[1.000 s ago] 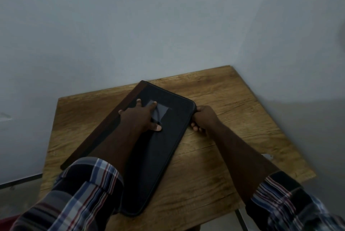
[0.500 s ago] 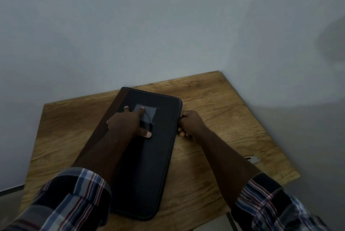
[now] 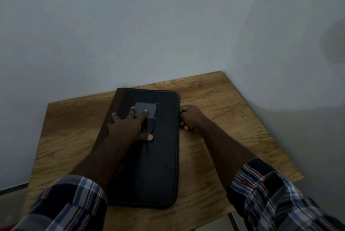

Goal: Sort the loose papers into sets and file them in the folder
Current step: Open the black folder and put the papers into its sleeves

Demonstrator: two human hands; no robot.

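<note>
Left hand (image 3: 128, 126) presses flat, fingers spread, on the closed folder (image 3: 160, 165). Right hand (image 3: 190, 118) grips its right edge.

We see a dim, murky scene with a grey-blue cast. The wall (image 3: 130, 25) fades unevenly, and a soft shadow blotch darkens its right edge. The table (image 3: 224, 100) catches the most light. Plaid sleeves (image 3: 74, 202) near the bottom corners look soft, and straight lines bend towards the edges.

No readable text; the folder's (image 3: 160, 156) grey patch (image 3: 147, 109) seems blank.
</note>
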